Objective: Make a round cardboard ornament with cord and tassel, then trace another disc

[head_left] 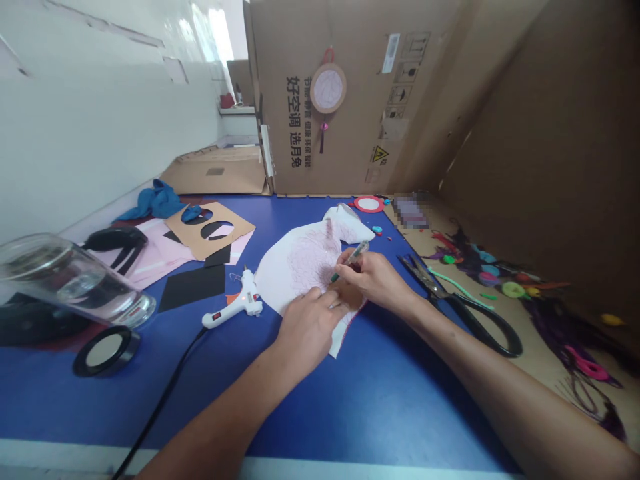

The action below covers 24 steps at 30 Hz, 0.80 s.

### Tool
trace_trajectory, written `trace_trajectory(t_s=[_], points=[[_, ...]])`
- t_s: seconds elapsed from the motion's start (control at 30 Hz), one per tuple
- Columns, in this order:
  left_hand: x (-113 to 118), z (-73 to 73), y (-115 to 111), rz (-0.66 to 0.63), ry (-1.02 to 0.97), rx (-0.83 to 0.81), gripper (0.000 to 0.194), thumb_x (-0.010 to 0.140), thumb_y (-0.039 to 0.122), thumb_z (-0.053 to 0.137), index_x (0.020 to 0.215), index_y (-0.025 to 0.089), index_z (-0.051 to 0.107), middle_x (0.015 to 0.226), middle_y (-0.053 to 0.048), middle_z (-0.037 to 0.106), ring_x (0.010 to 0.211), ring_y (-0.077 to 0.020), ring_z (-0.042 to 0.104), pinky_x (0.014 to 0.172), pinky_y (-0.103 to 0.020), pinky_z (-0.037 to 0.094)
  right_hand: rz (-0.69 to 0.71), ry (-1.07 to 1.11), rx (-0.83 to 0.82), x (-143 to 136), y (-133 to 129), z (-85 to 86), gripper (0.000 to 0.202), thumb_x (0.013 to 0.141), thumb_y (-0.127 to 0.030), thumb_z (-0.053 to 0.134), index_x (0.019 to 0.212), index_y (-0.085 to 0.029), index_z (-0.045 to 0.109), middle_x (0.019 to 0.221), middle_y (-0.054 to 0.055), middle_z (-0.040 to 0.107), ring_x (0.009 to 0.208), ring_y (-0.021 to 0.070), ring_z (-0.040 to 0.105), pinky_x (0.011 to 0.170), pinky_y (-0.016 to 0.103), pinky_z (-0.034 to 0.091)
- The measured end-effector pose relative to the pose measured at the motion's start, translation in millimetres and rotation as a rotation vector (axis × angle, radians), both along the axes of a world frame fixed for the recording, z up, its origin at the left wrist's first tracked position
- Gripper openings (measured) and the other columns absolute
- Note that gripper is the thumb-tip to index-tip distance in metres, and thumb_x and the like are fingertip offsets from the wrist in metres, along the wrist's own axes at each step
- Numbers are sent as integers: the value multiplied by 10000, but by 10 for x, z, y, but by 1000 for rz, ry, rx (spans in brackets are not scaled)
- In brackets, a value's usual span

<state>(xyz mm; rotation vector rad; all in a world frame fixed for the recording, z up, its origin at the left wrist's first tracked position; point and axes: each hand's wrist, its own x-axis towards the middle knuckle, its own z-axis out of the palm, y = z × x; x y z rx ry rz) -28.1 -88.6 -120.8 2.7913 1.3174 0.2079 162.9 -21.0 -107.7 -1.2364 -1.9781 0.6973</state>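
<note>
A white piece of cloth [280, 267] with faint reddish line patterns lies on the blue table, its far end folded over. My right hand [373, 277] is closed around a clear-barrelled pen [358, 252], whose greenish tip end points down at the cloth. My left hand [310, 323] rests on the near part of the cloth, fingers lying over it. Beside the fingertips, a brown round-edged piece [351, 295] lies on the cloth, partly covered by both hands. Just left of the cloth is a white glue gun [235, 303] with a black cord.
Large black-handled scissors [450, 300] lie right of my right forearm. Beads and tassels [487, 270] cover the cardboard there. On the left stand a water glass [75, 280], a tape roll [106, 351], black sheets [193, 288] and cut cardboard [210, 250]. A round ornament [328, 90] hangs behind.
</note>
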Motion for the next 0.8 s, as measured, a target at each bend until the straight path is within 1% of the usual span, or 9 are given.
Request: trace_trajectory(t_s=[0.1, 0.2, 0.33, 0.43, 0.57, 0.8], points=[[-1, 1, 1, -2, -7, 10, 528, 980, 36, 495, 1382, 315, 694, 1323, -31, 721, 1016, -237, 612, 878, -397, 562, 0, 0, -4, 2, 1, -2, 276, 953, -339, 598, 722, -192, 628, 872, 28, 741, 674, 143, 572, 631, 283, 395], [-1, 10, 4, -8, -13, 9, 510, 988, 50, 492, 1375, 313, 697, 1329, -36, 717, 1035, -240, 611, 888, -394, 559, 11, -2, -10, -1, -5, 5, 274, 955, -345, 590, 733, -191, 638, 869, 25, 736, 678, 143, 576, 640, 284, 399], [1, 26, 6, -5, -3, -15, 520, 992, 55, 487, 1403, 312, 676, 1361, -28, 710, 1038, -244, 613, 888, -393, 557, 11, -2, -14, -7, -14, 13, 263, 952, -348, 587, 750, -191, 650, 852, 20, 729, 673, 142, 575, 640, 281, 400], [-2, 13, 6, -12, -10, 2, 520, 998, 60, 491, 1412, 319, 671, 1346, -37, 712, 1040, -240, 614, 881, -380, 553, 4, -4, -18, -8, -13, 10, 245, 947, -346, 593, 765, -193, 654, 823, 15, 716, 670, 145, 573, 633, 279, 396], [-9, -17, 5, -18, -24, 39, 523, 995, 54, 502, 1408, 320, 678, 1325, -51, 714, 1022, -233, 611, 880, -377, 555, 4, 0, -10, -4, -3, 0, 255, 950, -334, 596, 744, -191, 643, 864, 23, 734, 677, 143, 575, 632, 281, 397], [-4, -8, 10, -9, -5, 19, 507, 987, 30, 473, 1343, 302, 711, 1362, -36, 710, 1056, -240, 618, 909, -398, 559, -9, -2, -8, 8, 19, -24, 278, 948, -325, 607, 703, -195, 611, 907, 27, 753, 680, 142, 575, 629, 281, 391]])
